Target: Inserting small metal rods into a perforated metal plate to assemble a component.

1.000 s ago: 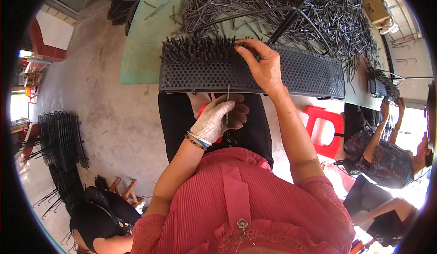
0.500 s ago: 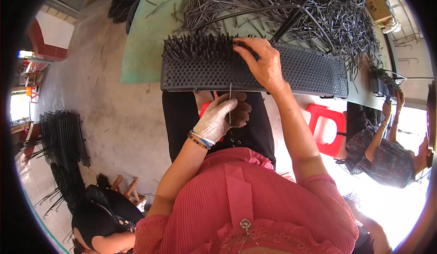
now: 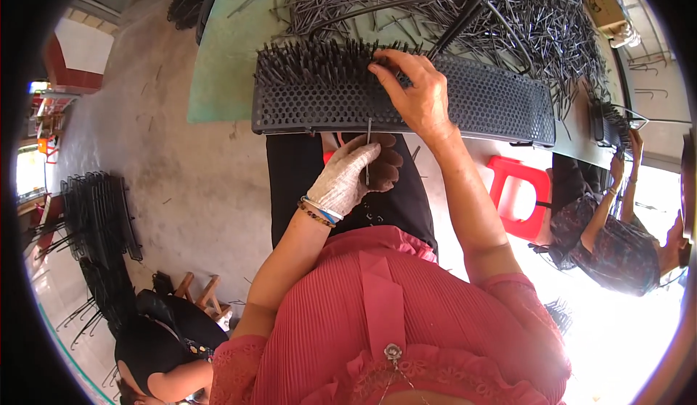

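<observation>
A long black perforated panel lies across my lap at the table's near edge. Thin dark strips stand upright in many holes along its left half. My bare right hand rests over the panel's middle, thumb and fingertips pinched at the right end of the standing strips. What sits between those fingertips cannot be made out. Below the panel's near edge, my left hand, in a white work glove with a brown palm, pinches a single thin grey strip pointing up toward the panel.
A big heap of loose dark strips covers the green tabletop. Black metal bars rise behind the panel. At right, a person works on another panel beside a red stool. Black hooked frames are stacked at left.
The panel's near edge has shifted slightly away from me and its left end to the left. My left hand still holds the grey strip; my right fingertips remain at the standing strips.
</observation>
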Demonstrator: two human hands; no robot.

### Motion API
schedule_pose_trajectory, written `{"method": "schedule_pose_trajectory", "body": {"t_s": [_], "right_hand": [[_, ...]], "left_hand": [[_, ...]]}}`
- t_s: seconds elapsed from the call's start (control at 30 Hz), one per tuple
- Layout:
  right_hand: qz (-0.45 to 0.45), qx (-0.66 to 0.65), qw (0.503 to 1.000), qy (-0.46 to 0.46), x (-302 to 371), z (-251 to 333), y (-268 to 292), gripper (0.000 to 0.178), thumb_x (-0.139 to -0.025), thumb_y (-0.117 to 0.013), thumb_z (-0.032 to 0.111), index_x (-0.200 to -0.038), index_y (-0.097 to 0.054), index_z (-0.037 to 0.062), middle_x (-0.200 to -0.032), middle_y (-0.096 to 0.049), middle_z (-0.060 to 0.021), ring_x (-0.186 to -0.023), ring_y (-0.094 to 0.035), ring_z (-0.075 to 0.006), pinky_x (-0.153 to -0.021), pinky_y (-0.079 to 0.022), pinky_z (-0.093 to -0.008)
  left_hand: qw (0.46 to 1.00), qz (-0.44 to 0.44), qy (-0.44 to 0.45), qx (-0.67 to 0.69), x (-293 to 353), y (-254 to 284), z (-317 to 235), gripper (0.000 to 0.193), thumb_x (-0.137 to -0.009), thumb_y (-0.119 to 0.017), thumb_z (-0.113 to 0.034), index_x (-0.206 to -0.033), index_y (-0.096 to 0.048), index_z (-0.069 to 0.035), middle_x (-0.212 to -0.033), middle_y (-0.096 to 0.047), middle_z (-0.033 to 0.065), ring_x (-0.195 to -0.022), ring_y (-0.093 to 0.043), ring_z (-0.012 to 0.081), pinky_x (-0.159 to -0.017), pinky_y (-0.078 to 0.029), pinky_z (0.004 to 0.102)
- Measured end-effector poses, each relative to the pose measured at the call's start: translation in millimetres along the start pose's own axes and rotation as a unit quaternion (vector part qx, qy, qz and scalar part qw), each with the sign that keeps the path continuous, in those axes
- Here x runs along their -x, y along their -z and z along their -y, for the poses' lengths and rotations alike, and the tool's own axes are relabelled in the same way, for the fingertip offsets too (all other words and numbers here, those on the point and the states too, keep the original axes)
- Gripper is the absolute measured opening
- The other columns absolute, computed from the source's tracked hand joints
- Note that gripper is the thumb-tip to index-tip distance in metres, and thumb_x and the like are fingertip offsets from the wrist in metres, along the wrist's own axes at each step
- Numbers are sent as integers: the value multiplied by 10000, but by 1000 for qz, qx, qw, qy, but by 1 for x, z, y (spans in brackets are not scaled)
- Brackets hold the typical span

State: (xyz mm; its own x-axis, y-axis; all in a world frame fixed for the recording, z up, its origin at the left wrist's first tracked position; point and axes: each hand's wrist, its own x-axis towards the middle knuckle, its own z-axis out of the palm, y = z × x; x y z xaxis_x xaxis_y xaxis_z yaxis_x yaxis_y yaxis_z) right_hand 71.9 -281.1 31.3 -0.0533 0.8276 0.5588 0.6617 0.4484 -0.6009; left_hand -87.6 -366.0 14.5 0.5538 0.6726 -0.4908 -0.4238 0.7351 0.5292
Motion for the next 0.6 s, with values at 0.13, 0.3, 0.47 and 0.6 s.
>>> {"method": "schedule_pose_trajectory", "body": {"t_s": [0.13, 0.3, 0.47, 0.6], "right_hand": [[12, 9, 1000, -19, 2, -3, -6, 230, -793, -766, 113, -1007, -710, 48, -888, -712, -89, -814, -671, -224, -730, -537, -324], [28, -5, 1000, -14, -1, 3, -5, 236, -793, -764, 106, -1008, -704, 29, -884, -711, -101, -776, -674, -213, -709, -535, -310], [28, -46, 998, -30, 0, 3, -5, 194, -808, -728, 91, -992, -692, 42, -914, -680, -116, -815, -653, -310, -711, -527, -376], [4, -29, 999, 21, 2, 1, -7, 170, -814, -721, 83, -975, -700, 36, -930, -673, -111, -807, -648, -311, -709, -525, -380]], "left_hand": [[1000, 7, -3, 11, 1, 3, 1, 302, -1003, -468, -192, -1228, -527, 1, -962, -677, 132, -769, -673, 194, -646, -524, 295], [1000, -6, 4, 2, 2, 7, 3, 302, -1001, -472, -194, -1227, -531, -3, -963, -678, 119, -770, -671, 186, -657, -527, 297], [1000, 0, 1, 1, 1, 6, 0, 301, -1000, -474, -197, -1222, -535, -4, -953, -677, 112, -767, -668, 182, -659, -529, 294], [1000, -3, 4, -2, 2, 5, 2, 270, -995, -492, -193, -1184, -569, -17, -919, -684, 115, -751, -672, 192, -655, -544, 311]]}}
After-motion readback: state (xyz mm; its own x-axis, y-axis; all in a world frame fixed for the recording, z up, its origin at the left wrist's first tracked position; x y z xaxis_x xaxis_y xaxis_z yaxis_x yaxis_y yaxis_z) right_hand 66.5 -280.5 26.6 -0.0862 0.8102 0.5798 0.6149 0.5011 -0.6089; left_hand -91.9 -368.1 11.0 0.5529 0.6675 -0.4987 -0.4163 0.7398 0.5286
